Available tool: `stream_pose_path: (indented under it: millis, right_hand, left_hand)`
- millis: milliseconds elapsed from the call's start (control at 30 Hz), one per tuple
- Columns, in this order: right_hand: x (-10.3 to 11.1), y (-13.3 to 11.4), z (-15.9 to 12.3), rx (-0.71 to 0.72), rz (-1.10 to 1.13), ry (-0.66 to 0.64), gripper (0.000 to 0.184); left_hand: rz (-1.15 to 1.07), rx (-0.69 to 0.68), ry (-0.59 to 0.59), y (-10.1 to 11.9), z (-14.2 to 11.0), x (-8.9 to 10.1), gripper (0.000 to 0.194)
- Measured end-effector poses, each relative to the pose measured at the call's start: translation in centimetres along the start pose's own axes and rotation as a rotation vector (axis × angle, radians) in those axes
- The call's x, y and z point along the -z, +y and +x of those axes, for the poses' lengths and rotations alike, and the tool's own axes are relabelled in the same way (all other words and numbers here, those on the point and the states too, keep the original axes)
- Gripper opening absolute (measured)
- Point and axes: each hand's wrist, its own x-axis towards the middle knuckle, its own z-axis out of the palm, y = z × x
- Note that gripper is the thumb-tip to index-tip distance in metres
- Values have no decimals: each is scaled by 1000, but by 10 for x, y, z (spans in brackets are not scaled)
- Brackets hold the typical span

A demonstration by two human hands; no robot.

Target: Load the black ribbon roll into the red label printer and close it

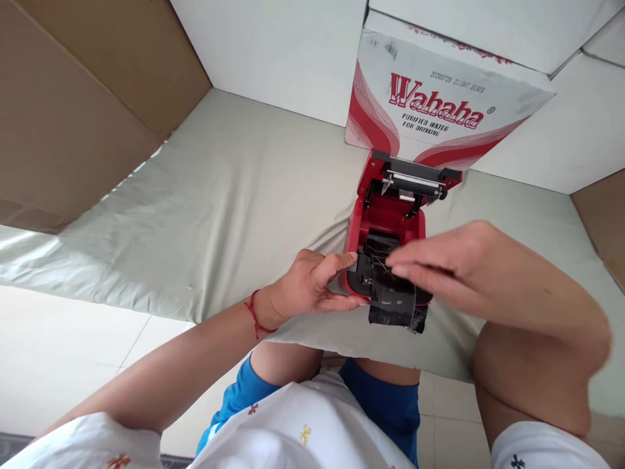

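A small red-and-black printer [359,225] stands on the cloth with its lid [413,172] raised, showing a roller. A black, shiny strip like tape [393,296] lies across its front and hangs over the near edge. My left hand [315,280] grips the printer's front left corner, the thumb on top and the fingers at the side. Over the black strip, my right hand [449,267] has its thumb and fingertips pinched together. A thin line shows at those fingertips, too fine to name.
Behind the printer stands a Wahaha water carton [424,98], close to the raised lid. A large brown cardboard box [88,111] rises on the left. The pale green cloth [254,182] under everything is wrinkled, and its near edge drops above the tiled floor [161,339].
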Motion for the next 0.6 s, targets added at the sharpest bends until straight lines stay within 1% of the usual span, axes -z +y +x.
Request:
stream_pose_path:
  millis: [67, 100, 167, 267, 333, 400, 500, 600]
  right_hand:
    - [-6, 6, 20, -170, -15, 24, 37]
    - [-10, 9, 29, -254, -60, 18, 36]
    - [-19, 13, 43, -355, -188, -50, 37]
    - [-26, 13, 50, -342, -306, -189, 38]
    - [-25, 13, 50, -305, -320, -223, 37]
    - [-24, 13, 49, -276, -315, -234, 33]
    - [-22, 15, 50, -280, -295, -221, 30]
    - [-19, 15, 47, -280, -219, -202, 30]
  left_hand:
    - [14, -14, 17, -1, -1, -2, 52]
    - [24, -17, 24, -1, -2, -2, 52]
    - [39, -23, 30, -2, -2, -3, 54]
    - [62, -29, 24, -3, -4, -3, 55]
    - [75, -31, 16, -4, -5, -3, 56]
    - [82, -27, 9, -5, -6, -3, 56]
    - [81, -22, 18, -5, -8, -4, 57]
    - [59, -21, 28, -6, -7, -4, 60]
